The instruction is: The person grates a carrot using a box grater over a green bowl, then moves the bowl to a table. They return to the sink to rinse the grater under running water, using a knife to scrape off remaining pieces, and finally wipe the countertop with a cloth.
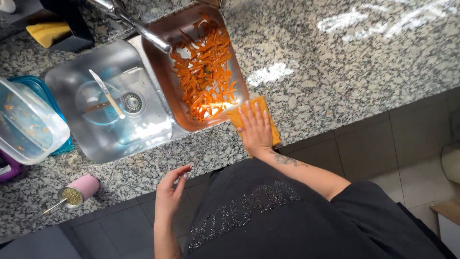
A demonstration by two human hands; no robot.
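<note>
My right hand lies flat, fingers together, pressing on a yellow cloth on the speckled granite counter. The cloth sits at the near right corner of a copper-coloured basin filled with orange carrot peelings. My left hand hovers in front of the counter's edge with its fingers loosely apart, holding and touching nothing. It is below the steel sink.
A steel sink holds a glass bowl with a knife across it. A tap reaches over the basins. At left are a clear plastic tub, a pink cup with a metal straw, and a yellow sponge.
</note>
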